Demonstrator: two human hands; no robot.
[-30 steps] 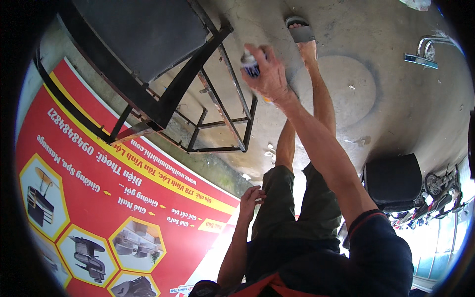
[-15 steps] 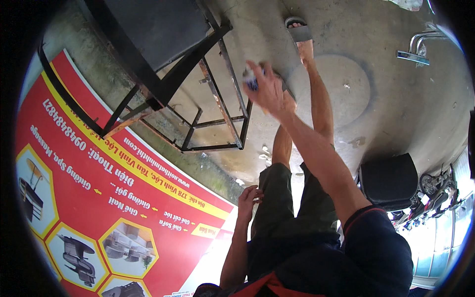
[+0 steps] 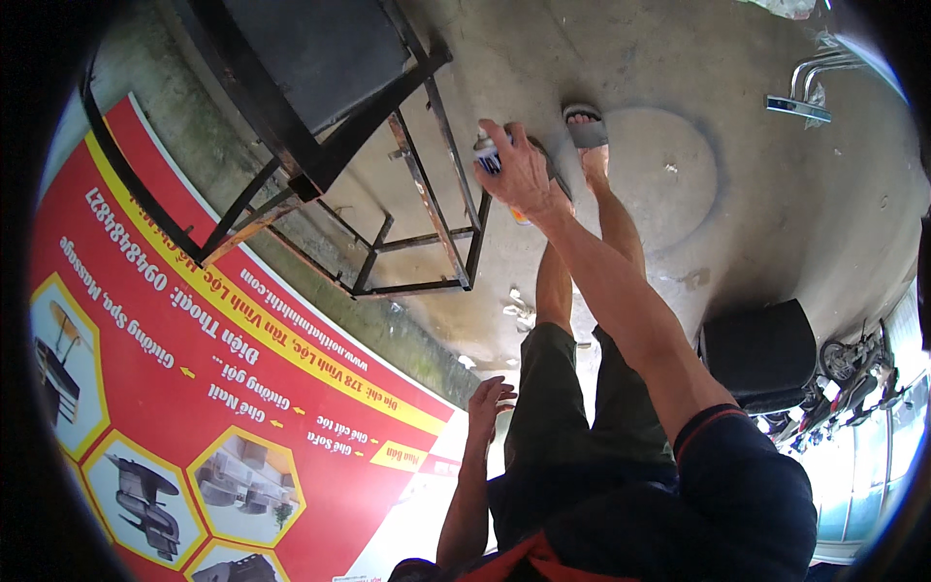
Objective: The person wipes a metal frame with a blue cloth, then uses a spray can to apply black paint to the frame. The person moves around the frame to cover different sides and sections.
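My right hand is wrapped round a spray can, and its forefinger is near the top. The can has a white-and-blue side, and an orange patch shows below the hand. To its left stands a metal frame, mostly black, with rusty brown patches along some bars; can and frame are apart. Its upper part carries a dark flat panel. Beside my left thigh hangs my left hand, holding nothing, with its fingers loosely bent and apart.
A large red and yellow printed banner spreads along the left. On the right are a black padded seat and parked motorbikes. Bent chrome tubes lie on the concrete floor at the far right. Pale scraps lie near my feet.
My right foot has come nearer to me. My right hand stays beside the frame with the spray can, which shows more plainly now. My left hand has hardly moved.
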